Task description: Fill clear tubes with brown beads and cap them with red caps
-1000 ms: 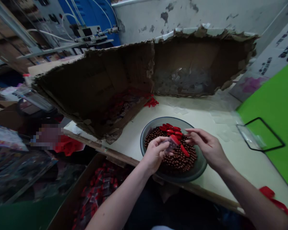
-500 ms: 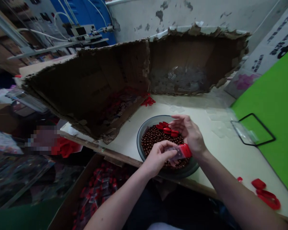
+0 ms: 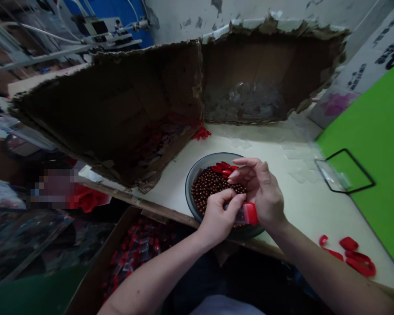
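The left hand (image 3: 220,214) grips a clear packet (image 3: 239,216) low over the bowl (image 3: 191,197) of brown beads (image 3: 210,188), while the half-open right hand (image 3: 259,190) sits just against its red cap (image 3: 250,213)

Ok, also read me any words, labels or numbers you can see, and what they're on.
White sign at upper right: dark lettering, too blurred to read.
Clear packet with a red end: no readable marking shows.
Nothing else is legible.
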`<state>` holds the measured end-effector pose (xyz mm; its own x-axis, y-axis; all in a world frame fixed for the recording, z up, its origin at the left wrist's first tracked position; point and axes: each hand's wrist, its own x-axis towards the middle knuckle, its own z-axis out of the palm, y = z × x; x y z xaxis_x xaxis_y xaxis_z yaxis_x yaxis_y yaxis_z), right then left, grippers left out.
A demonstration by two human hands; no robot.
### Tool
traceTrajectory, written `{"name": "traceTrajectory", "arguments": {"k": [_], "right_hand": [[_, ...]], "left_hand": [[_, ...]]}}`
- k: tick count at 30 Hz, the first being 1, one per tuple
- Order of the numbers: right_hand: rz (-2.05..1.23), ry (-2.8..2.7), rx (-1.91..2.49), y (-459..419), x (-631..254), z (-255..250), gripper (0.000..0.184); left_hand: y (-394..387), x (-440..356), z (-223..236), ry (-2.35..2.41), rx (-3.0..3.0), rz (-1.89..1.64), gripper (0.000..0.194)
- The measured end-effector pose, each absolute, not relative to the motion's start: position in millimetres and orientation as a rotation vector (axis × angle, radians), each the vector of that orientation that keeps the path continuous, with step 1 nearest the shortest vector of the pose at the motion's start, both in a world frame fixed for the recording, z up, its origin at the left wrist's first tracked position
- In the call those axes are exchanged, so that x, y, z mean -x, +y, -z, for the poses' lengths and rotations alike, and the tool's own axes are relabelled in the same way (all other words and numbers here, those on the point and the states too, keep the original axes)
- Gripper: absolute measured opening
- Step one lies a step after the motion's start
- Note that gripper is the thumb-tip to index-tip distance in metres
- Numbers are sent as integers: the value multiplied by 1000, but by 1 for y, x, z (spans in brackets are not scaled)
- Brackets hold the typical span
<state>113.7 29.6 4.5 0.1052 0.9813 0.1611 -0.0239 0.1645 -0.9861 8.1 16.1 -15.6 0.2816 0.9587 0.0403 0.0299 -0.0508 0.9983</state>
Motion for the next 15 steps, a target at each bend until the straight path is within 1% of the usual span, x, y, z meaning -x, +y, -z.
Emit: {"name": "traceTrajectory", "arguments": {"k": [3, 6, 8, 9, 11, 13, 15], "right_hand": [[-1095, -1129, 1079, 34, -115, -1, 53], [-1095, -1105, 1081, 51, -146, 12, 57], [-944, -1155, 1236, 69, -191, 31, 52], [-808, -1213, 1405, 77, -219, 42, 48], [-370, -1377, 1897, 91, -279, 68, 45], [-243, -1394, 2083, 99, -330, 93, 42], [-191, -1422, 2193, 99, -362, 115, 43]], "left_hand": [[22, -4, 19, 1009, -1363, -929, 38], [25, 23, 24, 1159, -1301, -952, 37], [23, 59, 29, 1351, -1184, -1060, 35], [20, 81, 33, 1449, -1094, -1114, 34], [12, 129, 43, 1644, -889, -1194, 36], [0, 174, 57, 1808, -678, -1230, 37], [-16, 209, 73, 1984, -638, -1258, 32]]}}
